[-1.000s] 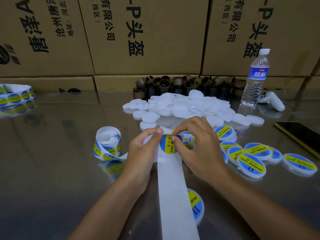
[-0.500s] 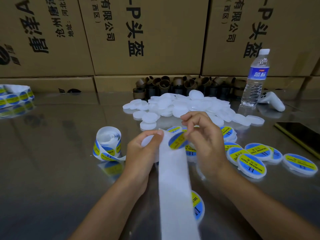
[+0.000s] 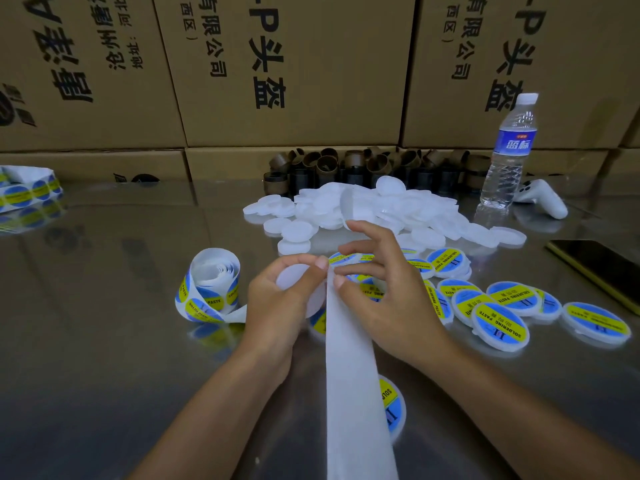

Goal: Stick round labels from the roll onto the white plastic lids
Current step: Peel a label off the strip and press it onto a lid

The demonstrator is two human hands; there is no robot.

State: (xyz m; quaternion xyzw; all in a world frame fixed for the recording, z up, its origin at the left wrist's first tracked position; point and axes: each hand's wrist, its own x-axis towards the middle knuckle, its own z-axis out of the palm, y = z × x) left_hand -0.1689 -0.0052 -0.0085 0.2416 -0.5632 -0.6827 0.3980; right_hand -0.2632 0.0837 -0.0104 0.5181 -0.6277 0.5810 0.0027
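1. A blank white lid (image 3: 292,278) is gripped by the left hand (image 3: 277,306), beside the backing strip (image 3: 349,375)
2. A label (image 3: 346,258) seems pinched in the right hand (image 3: 388,299)
3. Centred pressing onto the lid is needed next

A loose roll of blue-and-yellow round labels (image 3: 211,289) stands on edge at left, its bare white backing strip (image 3: 349,375) trailing forward. Plain white lids (image 3: 363,209) lie heaped behind, labelled lids (image 3: 498,320) lie scattered right, and the left hand (image 3: 277,306) grips one plain lid (image 3: 294,277).
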